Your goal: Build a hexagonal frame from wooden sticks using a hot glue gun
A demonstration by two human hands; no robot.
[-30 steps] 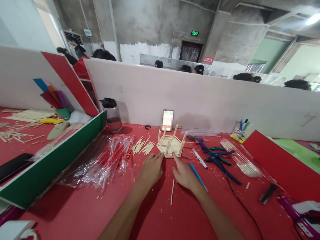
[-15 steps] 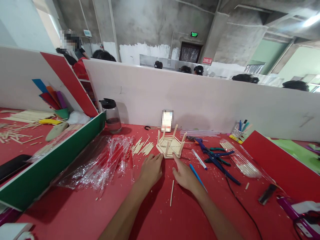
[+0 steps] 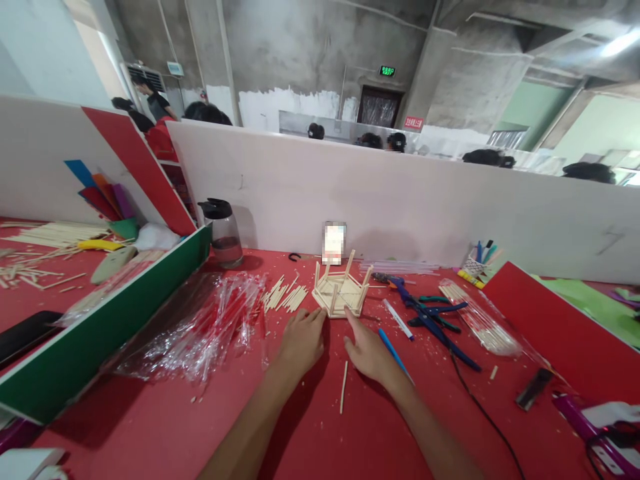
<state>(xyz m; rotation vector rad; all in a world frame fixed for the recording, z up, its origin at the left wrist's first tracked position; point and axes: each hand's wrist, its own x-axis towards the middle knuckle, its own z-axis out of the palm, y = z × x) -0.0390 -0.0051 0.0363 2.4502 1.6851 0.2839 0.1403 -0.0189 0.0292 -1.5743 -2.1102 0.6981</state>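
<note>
A hexagonal wooden stick frame (image 3: 345, 293) with a flat floor and upright posts at its corners stands on the red table. My left hand (image 3: 303, 333) lies palm down, its fingers stretched forward to the frame's front left corner. Against the front edge rests the outstretched index finger of my right hand (image 3: 367, 347); its thumb is apart and the other fingers are partly hidden. Neither hand is closed round anything. One loose wooden stick (image 3: 344, 387) lies on the table between my forearms. Short cut sticks (image 3: 287, 295) are spread left of the frame.
A phone (image 3: 334, 243) leans on the white partition (image 3: 400, 193) behind the frame. To the right lie a marker (image 3: 399, 320), a blue pen (image 3: 395, 353), blue-handled pliers (image 3: 440, 323) and bagged sticks (image 3: 480, 317). On the left are plastic wrapping (image 3: 200, 333) and a jug (image 3: 223, 233).
My hands and the stick frame keep their places. The whole view shifts very slightly, as the head camera moves a little.
</note>
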